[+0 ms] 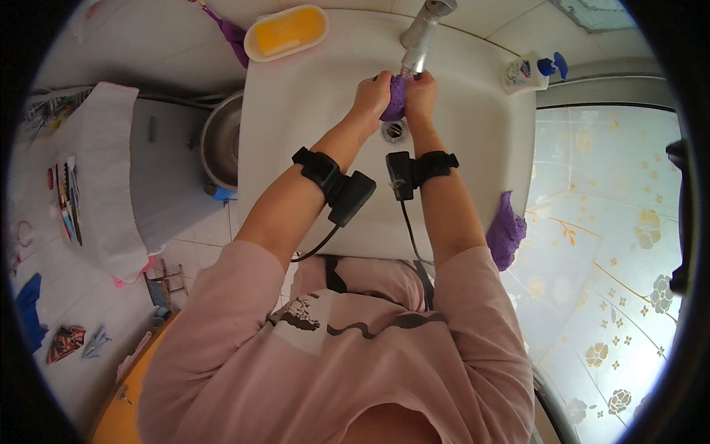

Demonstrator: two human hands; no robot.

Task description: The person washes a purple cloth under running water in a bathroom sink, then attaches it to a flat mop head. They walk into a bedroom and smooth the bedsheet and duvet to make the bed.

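Note:
Just under the spout of the chrome faucet (417, 47), my two hands grip a bunched purple cloth (394, 100) from either side. My left hand (373, 100) closes on its left side, and my right hand (421, 95) on its right side. The cloth hangs over the white washbasin (316, 105), a little beyond the metal drain (394, 131). Some of the cloth is hidden behind my fingers. Whether much water runs onto it is hard to make out.
A second purple cloth (506, 233) drapes over the basin's right edge. At the back left corner sits a soap dish (288, 32) with a yellow insert; a pump bottle (524, 73) stands back right. A metal basin (219, 141) is left of the sink, a flowered glass panel (599, 222) right.

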